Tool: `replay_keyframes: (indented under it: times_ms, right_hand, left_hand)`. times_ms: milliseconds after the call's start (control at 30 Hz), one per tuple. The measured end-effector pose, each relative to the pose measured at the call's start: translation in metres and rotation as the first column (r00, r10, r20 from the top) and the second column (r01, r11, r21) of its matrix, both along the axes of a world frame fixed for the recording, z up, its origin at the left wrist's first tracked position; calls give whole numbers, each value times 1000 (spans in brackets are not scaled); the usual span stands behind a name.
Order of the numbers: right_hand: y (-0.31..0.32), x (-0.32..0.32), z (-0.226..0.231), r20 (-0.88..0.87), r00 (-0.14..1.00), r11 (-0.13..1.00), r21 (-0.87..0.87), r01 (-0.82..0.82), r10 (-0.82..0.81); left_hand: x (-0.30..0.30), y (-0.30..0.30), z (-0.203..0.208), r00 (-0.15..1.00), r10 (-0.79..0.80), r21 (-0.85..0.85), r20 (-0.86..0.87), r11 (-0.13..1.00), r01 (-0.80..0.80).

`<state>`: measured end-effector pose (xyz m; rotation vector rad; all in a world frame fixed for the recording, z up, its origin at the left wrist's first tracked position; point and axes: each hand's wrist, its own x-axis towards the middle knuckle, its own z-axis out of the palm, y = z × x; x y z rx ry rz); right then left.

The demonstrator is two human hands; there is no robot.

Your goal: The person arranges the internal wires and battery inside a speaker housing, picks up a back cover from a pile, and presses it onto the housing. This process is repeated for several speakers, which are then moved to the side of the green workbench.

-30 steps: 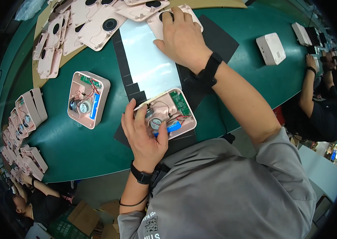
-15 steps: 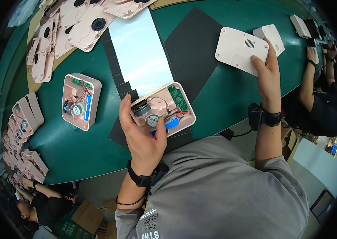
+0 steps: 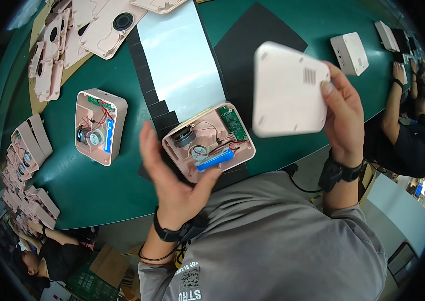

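Note:
My right hand (image 3: 345, 113) grips a pale pink casing (image 3: 285, 95) by its right edge, thumb on the face and fingers behind. The casing is held up tilted and slightly blurred, showing a small grille and screw holes. In front of me lies an open pink housing (image 3: 248, 151) holding a green circuit board (image 3: 233, 124), red and black wires, round silver and black parts, and a blue battery (image 3: 216, 159). My left hand (image 3: 180, 188) is open at the housing's lower left, fingers spread, the thumb close to its near wall.
Another open housing (image 3: 117, 133) stands on the green table to the left, near stacked housings (image 3: 32, 140). Pink panels (image 3: 99, 35) pile up at the back left. A black sheet (image 3: 257, 40) and white strip (image 3: 182, 60) lie mid-table; a closed box (image 3: 350, 52) sits right. Co-workers sit both sides.
My right hand has raised the casing off the right side and brought it left and nearer, turning it. My left hand has opened away from the housing, whose blue battery now shows fully.

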<state>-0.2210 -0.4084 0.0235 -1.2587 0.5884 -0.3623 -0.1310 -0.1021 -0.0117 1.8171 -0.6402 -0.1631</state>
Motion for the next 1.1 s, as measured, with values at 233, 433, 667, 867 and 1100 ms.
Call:
replay_keyframes:
  times_ms: [233, 433, 667, 867, 1100]
  right_hand:
    - [73, 10, 31, -236, 886, 914, 18, -406, 399]
    - [76, 29, 25, -316, 842, 770, -352, -531, 436]
    - [83, 50, 16, -337, 871, 713, -504, -487, 357]
    - [85, 53, 12, -392, 853, 690, -510, -513, 345]
    - [87, 56, 5, -396, 864, 653, -572, -496, 310]
  left_hand:
    - [12, 43, 22, 738, -164, -213, -655, 977, 29]
    - [9, 40, 21, 763, -68, -147, -643, 989, -35]
    - [20, 42, 19, 797, 15, -26, -603, 999, -39]
    - [27, 41, 16, 783, 31, 49, -621, 999, -1]
    - [28, 38, 13, 839, 80, 137, -539, 991, -6]
